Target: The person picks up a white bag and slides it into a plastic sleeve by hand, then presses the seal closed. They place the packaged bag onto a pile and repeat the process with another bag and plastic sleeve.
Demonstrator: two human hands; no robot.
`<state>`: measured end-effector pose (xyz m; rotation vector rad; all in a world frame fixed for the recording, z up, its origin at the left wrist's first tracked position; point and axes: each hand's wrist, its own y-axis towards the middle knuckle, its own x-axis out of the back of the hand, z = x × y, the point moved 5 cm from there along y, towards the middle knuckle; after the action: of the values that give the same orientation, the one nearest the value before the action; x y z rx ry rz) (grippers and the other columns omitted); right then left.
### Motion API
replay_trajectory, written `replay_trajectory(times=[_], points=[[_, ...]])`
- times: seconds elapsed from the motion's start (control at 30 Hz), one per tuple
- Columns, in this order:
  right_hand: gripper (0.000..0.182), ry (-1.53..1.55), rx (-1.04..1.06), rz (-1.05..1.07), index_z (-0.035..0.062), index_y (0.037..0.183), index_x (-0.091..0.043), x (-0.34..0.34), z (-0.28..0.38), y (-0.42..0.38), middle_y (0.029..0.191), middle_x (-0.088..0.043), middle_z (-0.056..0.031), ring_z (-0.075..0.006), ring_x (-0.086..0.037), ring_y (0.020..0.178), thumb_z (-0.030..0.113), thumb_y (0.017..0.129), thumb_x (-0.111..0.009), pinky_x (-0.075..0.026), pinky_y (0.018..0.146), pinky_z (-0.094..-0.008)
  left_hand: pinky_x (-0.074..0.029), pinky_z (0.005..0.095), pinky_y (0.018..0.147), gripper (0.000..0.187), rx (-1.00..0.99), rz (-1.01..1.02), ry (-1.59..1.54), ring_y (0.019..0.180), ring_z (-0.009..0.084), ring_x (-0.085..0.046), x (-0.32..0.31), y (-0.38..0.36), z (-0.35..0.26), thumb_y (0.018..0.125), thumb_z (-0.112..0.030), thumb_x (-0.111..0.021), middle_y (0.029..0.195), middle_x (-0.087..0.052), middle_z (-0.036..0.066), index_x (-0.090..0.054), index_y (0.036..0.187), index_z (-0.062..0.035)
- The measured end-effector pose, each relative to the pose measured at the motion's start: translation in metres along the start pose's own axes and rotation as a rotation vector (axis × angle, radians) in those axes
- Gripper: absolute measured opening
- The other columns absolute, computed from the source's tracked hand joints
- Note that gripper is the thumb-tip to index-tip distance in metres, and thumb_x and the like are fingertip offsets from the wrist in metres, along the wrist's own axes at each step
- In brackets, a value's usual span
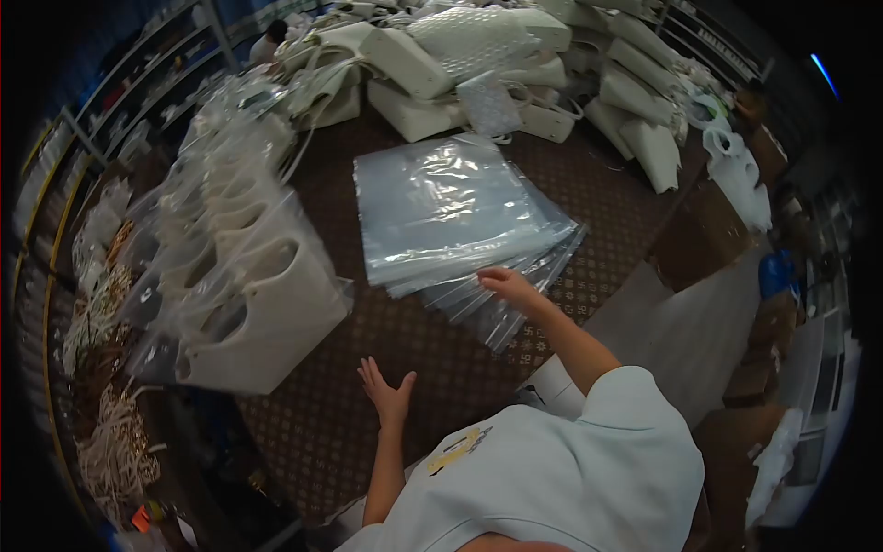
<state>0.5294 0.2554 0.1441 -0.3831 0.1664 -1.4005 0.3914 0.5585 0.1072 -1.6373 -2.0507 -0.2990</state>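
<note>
A stack of clear plastic bags (451, 212) lies fanned out on a dark patterned table (432, 368). My right hand (508, 285) rests on the near edge of that stack, fingers touching the lower sheets; whether it grips one I cannot tell. My left hand (386, 391) hovers flat over the bare tabletop with fingers spread, holding nothing. To the left stands a row of white handbags wrapped in plastic (244, 285), the nearest one just beyond my left hand.
A heap of unwrapped white handbags (460, 64) covers the far side of the table. White cords or straps (115, 442) pile up at the lower left. Shelving (110, 101) runs along the left wall, cardboard boxes (708, 230) stand at right.
</note>
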Motion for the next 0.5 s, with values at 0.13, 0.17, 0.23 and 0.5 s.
replay_trajectory(times=[0.13, 0.17, 0.23, 0.5], points=[[0.037, 0.158, -0.082, -0.369, 0.0105, 0.118, -0.053, 0.175, -0.013, 0.003, 0.102, -0.059, -0.0002, -0.012, -0.054, 0.091, 0.031, 0.087, -0.055, -0.044, 0.079, -0.0312, 0.001, 0.0528, 0.107, 0.103, 0.074, 0.146, 0.381, 0.137, 0.0295, -0.001, -0.057, 0.013, -0.015, 0.069, -0.054, -0.067, 0.148, -0.007, 0.016, -0.015, 0.14, -0.0024], [0.038, 0.251, -0.115, -0.483, 0.011, 0.119, -0.051, 0.216, -0.018, 0.004, 0.1, -0.058, -0.0004, -0.0132, -0.054, 0.09, 0.032, 0.087, -0.055, -0.045, 0.078, -0.0317, 0.004, 0.0543, 0.106, 0.104, 0.1, 0.124, 0.469, 0.138, 0.0287, 0.0, -0.068, 0.019, -0.016, 0.069, -0.058, -0.065, 0.148, -0.006, 0.016, -0.015, 0.141, -0.0026], [0.04, 0.341, -0.1, -0.596, 0.0117, 0.121, -0.049, 0.303, -0.031, 0.014, 0.1, -0.058, -0.0015, -0.0148, -0.054, 0.089, 0.032, 0.087, -0.055, -0.045, 0.077, -0.033, 0.004, 0.0552, 0.106, 0.107, 0.118, 0.066, 0.608, 0.138, 0.0283, 0.0, -0.08, 0.026, -0.024, 0.066, -0.061, -0.065, 0.149, -0.005, 0.015, -0.014, 0.141, -0.003], [0.041, 0.55, 0.202, -1.041, 0.0123, 0.12, -0.048, 0.605, 0.047, 0.095, 0.104, -0.053, -0.0019, -0.0168, -0.051, 0.092, 0.036, 0.087, -0.054, -0.045, 0.072, -0.0353, -0.014, 0.0539, 0.105, 0.103, 0.501, 0.072, 0.731, 0.137, 0.0316, -0.005, -0.078, 0.025, -0.066, 0.067, -0.053, -0.07, 0.149, -0.009, 0.011, -0.016, 0.141, -0.0054]])
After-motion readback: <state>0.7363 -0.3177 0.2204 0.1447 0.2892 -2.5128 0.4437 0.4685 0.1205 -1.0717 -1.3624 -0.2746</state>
